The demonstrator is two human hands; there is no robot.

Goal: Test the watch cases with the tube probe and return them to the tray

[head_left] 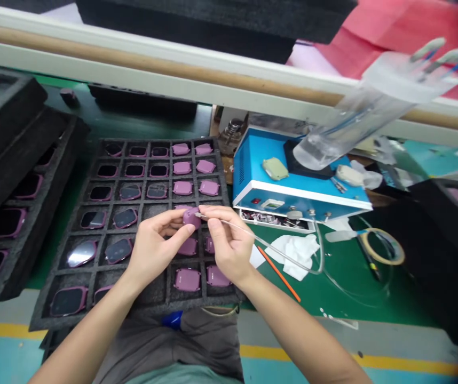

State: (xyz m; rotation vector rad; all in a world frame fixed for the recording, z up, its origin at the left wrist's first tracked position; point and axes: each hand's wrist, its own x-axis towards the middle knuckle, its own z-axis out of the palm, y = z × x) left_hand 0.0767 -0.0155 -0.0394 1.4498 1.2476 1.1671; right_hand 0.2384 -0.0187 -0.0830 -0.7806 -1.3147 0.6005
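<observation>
Noting hands close together: left hand (155, 248) pinches a mauve watch case (191, 217) steadily above the foam tray (149, 300), right hand (231, 246) holding a fine dispensing needle (208, 217) controlled at its edge.

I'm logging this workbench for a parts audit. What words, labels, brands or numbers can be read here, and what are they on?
No text can be read anywhere in this view.
Front panel of the blue bench unit: small markings around its display, too small and blurred to read.
Lilac case in the left hand, with the thin tube in the right hand at it: no printing can be made out.
</observation>
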